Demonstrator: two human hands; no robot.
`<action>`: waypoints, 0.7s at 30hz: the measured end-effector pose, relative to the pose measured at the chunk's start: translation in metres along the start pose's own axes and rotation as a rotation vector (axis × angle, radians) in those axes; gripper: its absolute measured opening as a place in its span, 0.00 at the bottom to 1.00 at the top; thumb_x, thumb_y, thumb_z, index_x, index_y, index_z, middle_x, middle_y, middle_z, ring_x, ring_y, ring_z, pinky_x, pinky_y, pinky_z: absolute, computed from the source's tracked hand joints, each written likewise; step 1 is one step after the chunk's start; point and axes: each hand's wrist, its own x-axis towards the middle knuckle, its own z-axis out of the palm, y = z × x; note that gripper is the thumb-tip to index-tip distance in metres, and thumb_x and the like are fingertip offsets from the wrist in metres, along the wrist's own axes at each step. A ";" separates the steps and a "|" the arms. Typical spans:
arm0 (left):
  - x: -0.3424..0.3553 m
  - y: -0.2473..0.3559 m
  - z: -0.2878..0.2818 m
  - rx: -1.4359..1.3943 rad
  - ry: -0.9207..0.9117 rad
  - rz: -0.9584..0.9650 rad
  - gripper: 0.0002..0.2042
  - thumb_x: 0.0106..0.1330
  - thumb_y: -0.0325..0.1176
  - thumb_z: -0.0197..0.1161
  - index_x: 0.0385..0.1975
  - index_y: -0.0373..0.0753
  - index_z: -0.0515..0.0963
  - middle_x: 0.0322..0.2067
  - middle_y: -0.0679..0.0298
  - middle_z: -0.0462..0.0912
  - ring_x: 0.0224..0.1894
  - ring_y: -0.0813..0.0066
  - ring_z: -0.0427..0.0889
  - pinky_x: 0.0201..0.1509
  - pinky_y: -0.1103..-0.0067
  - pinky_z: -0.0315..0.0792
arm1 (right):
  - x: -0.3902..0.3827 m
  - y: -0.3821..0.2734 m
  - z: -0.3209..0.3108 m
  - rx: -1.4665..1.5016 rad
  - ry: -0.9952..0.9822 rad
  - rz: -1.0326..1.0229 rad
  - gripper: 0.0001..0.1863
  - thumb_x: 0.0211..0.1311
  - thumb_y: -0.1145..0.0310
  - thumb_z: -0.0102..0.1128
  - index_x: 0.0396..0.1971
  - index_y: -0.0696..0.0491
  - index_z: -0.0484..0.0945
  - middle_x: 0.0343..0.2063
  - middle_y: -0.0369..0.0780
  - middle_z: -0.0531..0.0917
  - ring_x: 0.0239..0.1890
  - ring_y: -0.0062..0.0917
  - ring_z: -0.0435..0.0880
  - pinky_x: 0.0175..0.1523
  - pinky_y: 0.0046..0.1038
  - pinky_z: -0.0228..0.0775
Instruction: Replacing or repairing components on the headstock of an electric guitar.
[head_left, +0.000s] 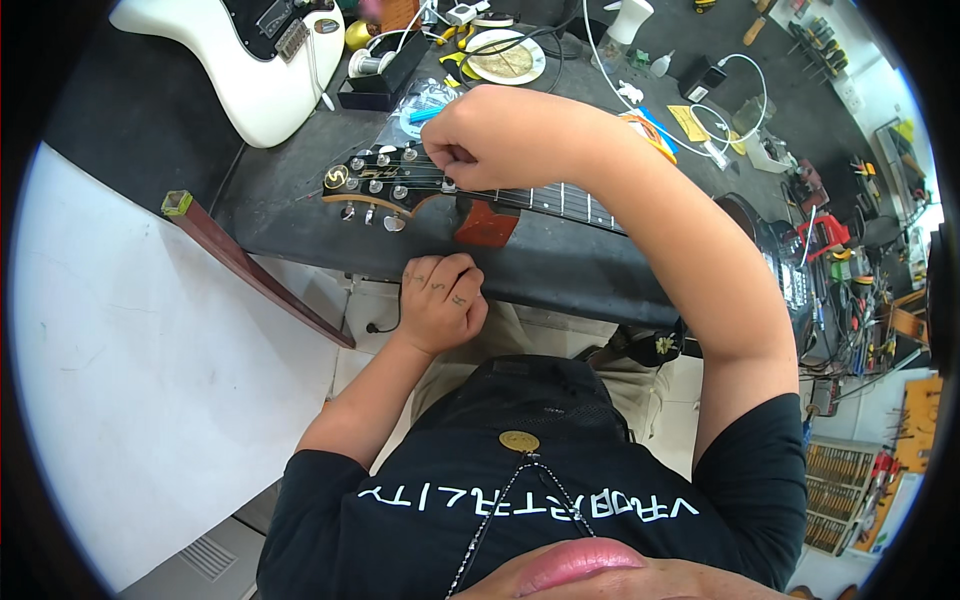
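Note:
An electric guitar lies on the dark bench, its black headstock [385,178] pointing left and its neck [565,203] running right under my right forearm. A reddish-brown wooden block [487,224] supports the neck near the headstock. My right hand [478,140] reaches over the strings at the headstock end of the neck. Its fingers are curled in, and whatever they pinch is hidden. Below the guitar, at the bench's front edge, my left hand [440,298] is a closed fist, knuckles up. Its palm side cannot be seen.
A white guitar body [235,70] lies at the far left. Behind the headstock are a black box [385,85] with a wire spool, a plate [506,57] and cables. Tools crowd the right side. A brown wooden post [255,265] slants beside a white panel [160,370].

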 end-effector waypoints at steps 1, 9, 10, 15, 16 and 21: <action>0.000 0.000 -0.001 0.000 -0.001 0.000 0.11 0.52 0.27 0.66 0.37 0.43 0.81 0.42 0.65 0.82 0.41 0.61 0.79 0.47 0.65 0.70 | 0.000 -0.001 0.003 -0.034 0.028 -0.005 0.07 0.64 0.66 0.64 0.35 0.54 0.85 0.28 0.45 0.87 0.34 0.42 0.88 0.43 0.42 0.80; -0.003 -0.001 0.004 0.012 -0.042 -0.018 0.11 0.52 0.27 0.65 0.36 0.42 0.80 0.41 0.64 0.82 0.41 0.58 0.79 0.48 0.63 0.69 | -0.006 -0.024 -0.013 -0.200 -0.084 0.105 0.13 0.68 0.64 0.62 0.38 0.59 0.86 0.33 0.51 0.89 0.40 0.50 0.89 0.47 0.47 0.82; -0.004 -0.001 0.005 -0.016 -0.042 0.010 0.11 0.52 0.27 0.65 0.36 0.42 0.80 0.41 0.64 0.82 0.41 0.58 0.79 0.48 0.63 0.69 | -0.006 -0.027 -0.014 -0.201 -0.120 0.127 0.13 0.68 0.64 0.62 0.38 0.60 0.86 0.33 0.52 0.89 0.40 0.50 0.90 0.46 0.48 0.82; -0.007 -0.003 0.009 0.043 -0.020 0.031 0.12 0.53 0.27 0.64 0.39 0.42 0.80 0.45 0.63 0.81 0.42 0.58 0.78 0.47 0.62 0.69 | -0.009 -0.028 -0.001 -0.173 -0.026 0.085 0.13 0.63 0.63 0.67 0.35 0.58 0.89 0.30 0.51 0.89 0.38 0.48 0.91 0.45 0.46 0.84; -0.006 -0.004 0.011 0.028 -0.008 0.044 0.13 0.53 0.26 0.64 0.40 0.42 0.80 0.45 0.62 0.81 0.41 0.58 0.78 0.48 0.62 0.69 | -0.010 -0.026 0.001 -0.166 -0.054 0.063 0.12 0.61 0.63 0.68 0.33 0.58 0.89 0.28 0.50 0.89 0.37 0.47 0.91 0.43 0.46 0.84; -0.007 -0.004 0.009 0.042 -0.002 0.068 0.13 0.56 0.26 0.63 0.43 0.42 0.79 0.46 0.61 0.81 0.42 0.57 0.77 0.49 0.62 0.69 | -0.018 -0.029 0.002 -0.193 0.032 -0.006 0.11 0.59 0.64 0.69 0.29 0.58 0.89 0.25 0.47 0.88 0.32 0.45 0.91 0.37 0.44 0.83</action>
